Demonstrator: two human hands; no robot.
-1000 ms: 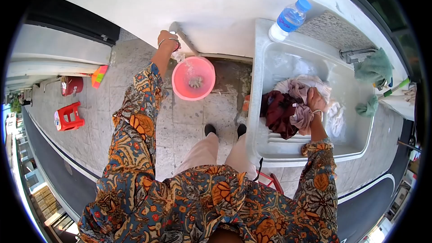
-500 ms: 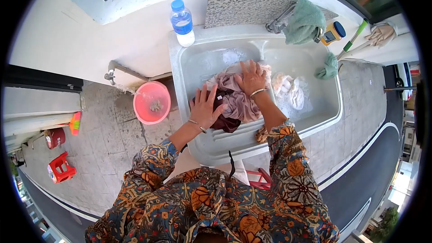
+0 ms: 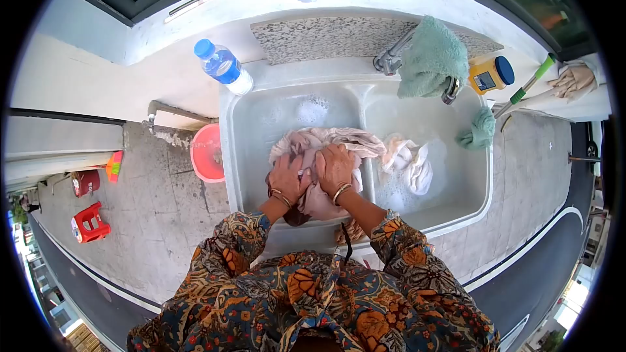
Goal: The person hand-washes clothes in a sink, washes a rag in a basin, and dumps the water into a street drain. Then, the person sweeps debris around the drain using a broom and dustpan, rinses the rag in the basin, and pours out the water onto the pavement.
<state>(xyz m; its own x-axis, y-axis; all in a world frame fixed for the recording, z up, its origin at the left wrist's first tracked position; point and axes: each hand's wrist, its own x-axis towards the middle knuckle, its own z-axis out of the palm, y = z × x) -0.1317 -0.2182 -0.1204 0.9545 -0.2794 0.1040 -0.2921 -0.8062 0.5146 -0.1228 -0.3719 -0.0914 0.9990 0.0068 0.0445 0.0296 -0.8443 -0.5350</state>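
Note:
Both my hands are down in a bunched, wet pink garment (image 3: 318, 203) in the left basin of the double sink (image 3: 257, 107). My left hand (image 3: 287, 181) has its fingers bent into the folds, with dark brown cloth (image 3: 297, 216) showing beneath it. Close beside it, my right hand (image 3: 334, 168) is curled over the pink fabric, gripping it. Part of the cloth rests against the divider between the basins. White laundry (image 3: 411, 164) lies in soapy water in the right basin. Suds (image 3: 313, 110) float behind the garment. My fingertips are partly hidden in the fabric.
A water bottle (image 3: 223, 67) stands at the back left rim. The faucet (image 3: 389, 60) has a green towel (image 3: 432, 58) over it, near a yellow jar (image 3: 490, 75). A green cloth (image 3: 480, 128) hangs on the right rim. Wall-tap water runs toward a pink bucket (image 3: 207, 154).
My hands, earlier spread flat on the laundry, have come closer together and curled into the pink garment. The cloth is bunched differently. The camera view has shifted.

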